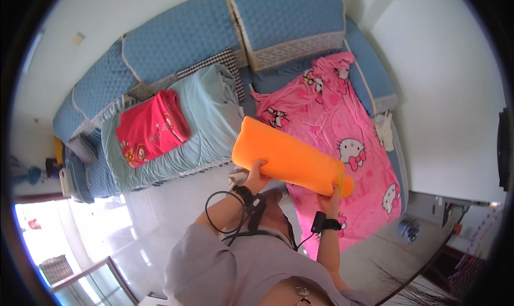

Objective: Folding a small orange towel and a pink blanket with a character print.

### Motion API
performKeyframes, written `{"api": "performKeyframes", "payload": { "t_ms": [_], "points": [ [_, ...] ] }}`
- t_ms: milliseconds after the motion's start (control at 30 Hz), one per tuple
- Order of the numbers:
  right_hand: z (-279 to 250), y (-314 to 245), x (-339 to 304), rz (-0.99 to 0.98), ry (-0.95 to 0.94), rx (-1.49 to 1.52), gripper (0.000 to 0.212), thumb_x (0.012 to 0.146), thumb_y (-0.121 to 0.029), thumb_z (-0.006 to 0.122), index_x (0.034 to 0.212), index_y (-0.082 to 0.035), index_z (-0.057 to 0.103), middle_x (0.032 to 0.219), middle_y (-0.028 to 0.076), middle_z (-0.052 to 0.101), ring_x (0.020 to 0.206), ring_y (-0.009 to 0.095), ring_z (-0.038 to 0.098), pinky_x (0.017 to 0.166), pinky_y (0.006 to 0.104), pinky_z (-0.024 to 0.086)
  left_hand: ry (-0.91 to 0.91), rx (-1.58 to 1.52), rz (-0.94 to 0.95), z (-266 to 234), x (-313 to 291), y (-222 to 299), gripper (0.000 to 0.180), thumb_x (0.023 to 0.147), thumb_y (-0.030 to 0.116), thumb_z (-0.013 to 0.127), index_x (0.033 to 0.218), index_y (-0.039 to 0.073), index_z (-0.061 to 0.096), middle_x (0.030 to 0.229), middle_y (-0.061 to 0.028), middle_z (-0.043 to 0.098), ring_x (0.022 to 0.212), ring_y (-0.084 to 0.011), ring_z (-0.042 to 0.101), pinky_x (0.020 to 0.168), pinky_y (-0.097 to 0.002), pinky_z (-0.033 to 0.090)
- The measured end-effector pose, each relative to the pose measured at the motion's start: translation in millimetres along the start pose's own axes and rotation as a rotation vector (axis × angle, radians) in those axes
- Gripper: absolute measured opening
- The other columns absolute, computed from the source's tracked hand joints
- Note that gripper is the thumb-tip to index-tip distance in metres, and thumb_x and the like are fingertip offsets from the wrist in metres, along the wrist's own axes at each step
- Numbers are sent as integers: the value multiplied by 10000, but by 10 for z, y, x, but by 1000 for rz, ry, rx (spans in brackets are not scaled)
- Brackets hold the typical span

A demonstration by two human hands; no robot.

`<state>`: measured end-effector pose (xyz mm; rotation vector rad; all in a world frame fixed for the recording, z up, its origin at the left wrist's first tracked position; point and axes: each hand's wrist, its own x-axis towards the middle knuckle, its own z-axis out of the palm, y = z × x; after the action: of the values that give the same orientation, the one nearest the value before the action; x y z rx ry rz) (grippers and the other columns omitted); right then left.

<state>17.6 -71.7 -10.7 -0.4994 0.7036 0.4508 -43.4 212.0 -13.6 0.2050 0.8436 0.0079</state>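
Observation:
A thick roll of bright orange soft fabric (286,155), like a rolled blanket, is held in front of me over the sofa's edge. My left hand (257,176) grips its near side towards the left end. At the right end my right hand (330,195) closes around the lower edge, where a narrower orange tip sticks out. The fingers beneath the roll are mostly hidden. Beyond and under it, a pink blanket (316,110) with cartoon cat faces lies spread and wrinkled over the sofa's right part.
The blue quilted sofa (182,35) curves along the wall. On its left seat lie a folded red cloth (152,128), a pale teal quilt (211,102) and a black-and-white checked cushion (235,70). A white cloth (384,130) hangs at the right armrest. A glass-topped table (93,284) stands lower left.

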Motion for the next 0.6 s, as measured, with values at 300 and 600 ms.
{"api": "performKeyframes", "payload": {
  "t_ms": [300,600],
  "points": [
    [1661,927,9,-160,-312,-664,263,840,-166,515,1088,-78,511,1024,27,563,927,158,542,765,252,446,-191,-148,198,-444,-494,1594,419,752,145,470,1165,106,414,1173,-80,483,1109,-268,455,914,-462,371],
    [3651,3043,-95,-71,-810,-603,305,802,-25,574,1100,9,521,1112,67,543,1004,159,538,850,279,435,-305,-189,860,-751,-1978,3934,342,744,157,488,1072,61,500,1075,-61,566,1033,-224,527,909,-396,404]
  ]
}}
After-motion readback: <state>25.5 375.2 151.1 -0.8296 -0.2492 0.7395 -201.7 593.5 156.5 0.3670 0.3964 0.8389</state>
